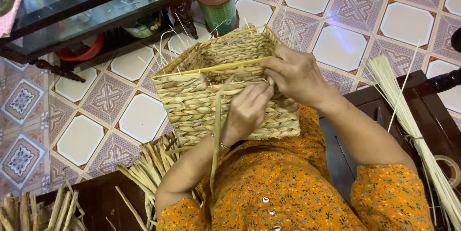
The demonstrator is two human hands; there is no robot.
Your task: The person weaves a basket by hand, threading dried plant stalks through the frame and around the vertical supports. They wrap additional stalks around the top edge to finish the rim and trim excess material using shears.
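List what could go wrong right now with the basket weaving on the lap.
1. The woven basket rests tilted on the lap, steadied only by the left hand and right hand; it might slip.
2. Thin stiff stalks stick out past the rim near the fingers and could prick them.
3. The loose strand hanging down may snag.

A woven basket [211, 92] sits on the lap, with a reed bundle [413, 125] right.

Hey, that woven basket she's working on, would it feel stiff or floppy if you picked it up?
The woven basket likely holds its shape: its walls stand square around a yellow rim rod. Probably light, being dried plaited straw. The loose strand by the left hand looks floppy.
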